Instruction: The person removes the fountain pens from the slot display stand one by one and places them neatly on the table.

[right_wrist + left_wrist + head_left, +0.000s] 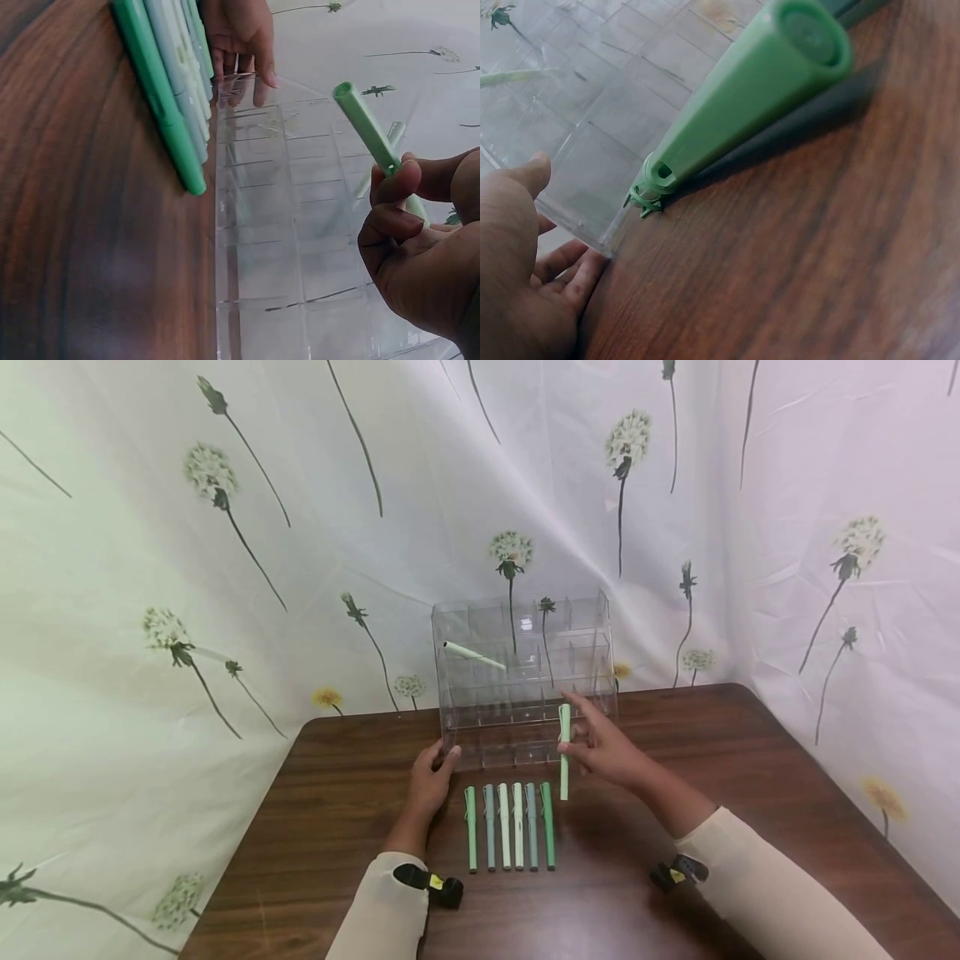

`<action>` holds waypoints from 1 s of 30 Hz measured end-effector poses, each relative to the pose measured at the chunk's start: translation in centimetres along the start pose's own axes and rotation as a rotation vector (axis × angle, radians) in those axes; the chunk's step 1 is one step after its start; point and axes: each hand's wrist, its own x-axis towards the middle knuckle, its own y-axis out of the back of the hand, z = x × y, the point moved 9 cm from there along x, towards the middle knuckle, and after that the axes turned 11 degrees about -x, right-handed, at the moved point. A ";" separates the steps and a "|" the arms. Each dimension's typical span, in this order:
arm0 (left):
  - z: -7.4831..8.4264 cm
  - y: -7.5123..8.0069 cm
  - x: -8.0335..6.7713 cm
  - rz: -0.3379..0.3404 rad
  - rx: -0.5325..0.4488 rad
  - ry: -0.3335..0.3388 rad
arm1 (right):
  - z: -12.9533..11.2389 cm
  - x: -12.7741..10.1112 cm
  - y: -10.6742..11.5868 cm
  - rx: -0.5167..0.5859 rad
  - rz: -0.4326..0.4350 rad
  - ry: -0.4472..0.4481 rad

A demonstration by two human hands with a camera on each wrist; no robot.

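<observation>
A clear plastic organizer (525, 677) with several small compartments stands at the back of the brown table (337, 827). One pale green pen (474, 654) lies slanted inside its upper left part. My right hand (607, 747) pinches another pale green pen (564, 752) just in front of the organizer; the right wrist view shows this held pen (367, 127) between thumb and fingers (394, 184). My left hand (429, 781) rests against the organizer's front left corner (611, 236), fingers relaxed. Several green and pale pens (510, 827) lie side by side before the organizer.
A white cloth printed with dandelions (225, 527) hangs behind and to both sides of the table. Bare wood lies to the left and right of the pen row. Close in the left wrist view, a green pen (742, 97) lies on the wood.
</observation>
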 end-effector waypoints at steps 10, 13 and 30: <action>0.3 0.0 -0.1 -0.003 0.005 -0.001 | 1.6 -1.0 -0.9 0.003 -0.023 0.002; 0.3 0.0 -0.1 -0.005 0.005 0.007 | 2.1 -1.3 -1.3 0.009 -0.034 -0.002; 0.3 0.0 0.0 -0.004 -0.003 0.011 | 4.9 -2.7 -3.8 0.017 -0.100 -0.056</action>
